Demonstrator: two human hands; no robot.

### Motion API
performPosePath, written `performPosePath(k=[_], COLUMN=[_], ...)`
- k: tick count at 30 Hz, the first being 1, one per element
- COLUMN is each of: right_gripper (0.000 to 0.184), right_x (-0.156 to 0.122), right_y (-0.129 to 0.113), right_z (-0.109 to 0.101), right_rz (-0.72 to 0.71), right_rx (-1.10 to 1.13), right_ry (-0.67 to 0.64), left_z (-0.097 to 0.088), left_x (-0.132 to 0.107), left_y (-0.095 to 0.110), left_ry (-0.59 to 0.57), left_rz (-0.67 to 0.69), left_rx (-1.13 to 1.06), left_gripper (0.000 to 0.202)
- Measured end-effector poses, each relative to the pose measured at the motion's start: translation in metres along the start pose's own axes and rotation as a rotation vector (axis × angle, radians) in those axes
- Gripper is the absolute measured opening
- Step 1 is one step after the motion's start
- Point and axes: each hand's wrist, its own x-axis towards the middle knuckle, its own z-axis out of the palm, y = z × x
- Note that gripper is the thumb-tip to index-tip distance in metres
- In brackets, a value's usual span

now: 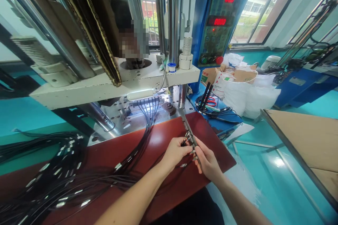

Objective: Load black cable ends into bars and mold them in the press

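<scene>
Over the red-brown board (203,126), my right hand (210,160) is closed round the lower end of a narrow slotted metal bar (186,123), which tilts up and away to the left. My left hand (174,152) is beside the bar, its thumb and fingers pinching thin black cables with small metal ends (187,137) against it. A few metal cable ends sit along the bar between both hands. Just below my left hand, a loose metal cable end (183,165) lies over the board. Parts of the fingertips are hidden behind the bar.
A press with a pale plate (148,77) stands ahead; black cables (148,119) run from its lower mold. More cables (60,154) lie left. Right are a control panel (216,24), coiled cable (224,112), red-handled scissors (211,102), white sacks (235,95) and a cardboard-topped table (303,130).
</scene>
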Motion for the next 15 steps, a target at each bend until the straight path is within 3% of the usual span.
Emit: performPosePath(k=[4, 9, 12, 15], right_gripper=[0.054, 0.054, 0.054, 0.056], right_x=[-0.001, -0.003, -0.003, -0.002], right_y=[-0.003, -0.007, -0.007, -0.007], right_z=[0.0, -0.003, -0.002, -0.002], right_rz=[0.042, 0.073, 0.081, 0.096], right_rx=[0.1, 0.211, 0.219, 0.233], right_ry=[-0.005, 0.025, 0.008, 0.018], left_z=[-0.005, -0.015, -0.019, -0.018], left_x=[0.0, 0.008, 0.011, 0.009], left_y=[0.007, 0.011, 0.01, 0.013], left_ry=[-0.003, 0.139, 0.079, -0.009], left_rz=[0.031, -0.018, -0.093, -0.134], left_rx=[0.082, -0.056, -0.126, -0.041], left_gripper=[0.024, 0.028, 0.027, 0.023])
